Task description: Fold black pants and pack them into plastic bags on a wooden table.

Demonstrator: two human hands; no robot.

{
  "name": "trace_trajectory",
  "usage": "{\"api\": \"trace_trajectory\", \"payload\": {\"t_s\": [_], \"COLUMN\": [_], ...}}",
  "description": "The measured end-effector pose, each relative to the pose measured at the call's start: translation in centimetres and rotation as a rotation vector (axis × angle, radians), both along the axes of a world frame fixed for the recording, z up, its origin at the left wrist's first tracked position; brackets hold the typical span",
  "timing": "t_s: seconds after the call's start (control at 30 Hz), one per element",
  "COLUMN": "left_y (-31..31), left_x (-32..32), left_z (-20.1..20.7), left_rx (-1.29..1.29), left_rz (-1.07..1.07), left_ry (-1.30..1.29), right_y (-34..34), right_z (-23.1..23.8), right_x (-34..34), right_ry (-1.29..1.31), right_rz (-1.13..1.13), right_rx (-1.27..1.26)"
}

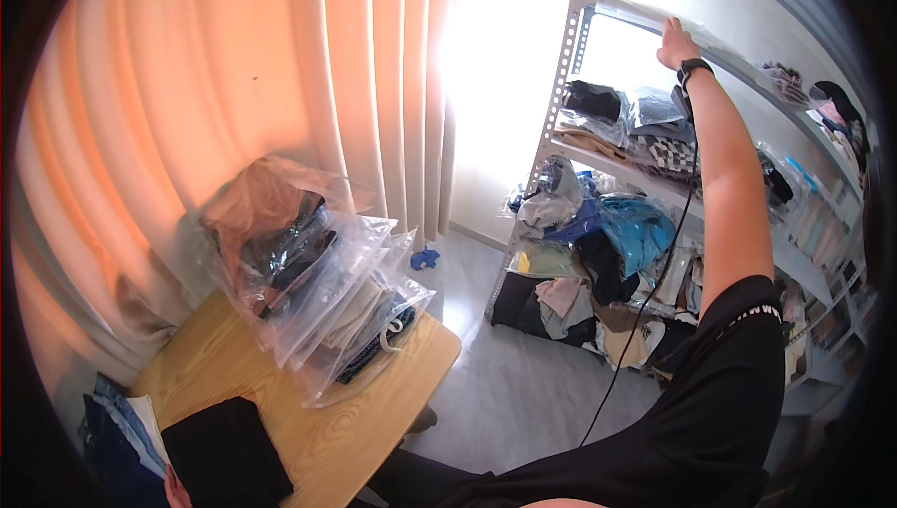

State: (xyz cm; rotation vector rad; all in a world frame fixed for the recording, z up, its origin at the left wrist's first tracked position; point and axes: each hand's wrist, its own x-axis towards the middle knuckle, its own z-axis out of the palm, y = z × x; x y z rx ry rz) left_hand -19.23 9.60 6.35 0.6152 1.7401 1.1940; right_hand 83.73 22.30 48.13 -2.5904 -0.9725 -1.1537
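My right hand (675, 41) is raised high to the upper shelf of a grey metal rack (563, 59). It grips the edge of a flat clear plastic packet (628, 13) lying on that shelf. A dark watch sits on the wrist. Only a sliver of my left hand (174, 489) shows at the bottom edge, next to a folded black garment (224, 452) on the wooden table (308, 433). Its fingers are hidden.
A leaning stack of clothes in clear bags (318, 293) stands on the table. The rack's lower shelves hold many bagged and loose clothes (607, 256). A black cable (645, 321) hangs down to the grey floor (505, 396). Peach curtains (234, 69) cover the left wall.
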Motion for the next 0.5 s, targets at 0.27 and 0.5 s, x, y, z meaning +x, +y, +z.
{"api": "trace_trajectory", "payload": {"t_s": [0.27,0.5], "left_y": [3.5,6.9], "left_x": [-4.9,-10.9], "left_z": [-4.0,-9.7], "left_rx": [0.146,0.436], "left_rz": [-0.096,-0.292], "left_ry": [-0.071,-0.187], "right_y": [-1.9,-5.5], "right_z": [-5.4,-11.2], "right_x": [-1.5,-6.4], "right_ry": [-0.563,-0.669], "right_rz": [0.11,0.622], "right_rx": [0.253,0.458]}}
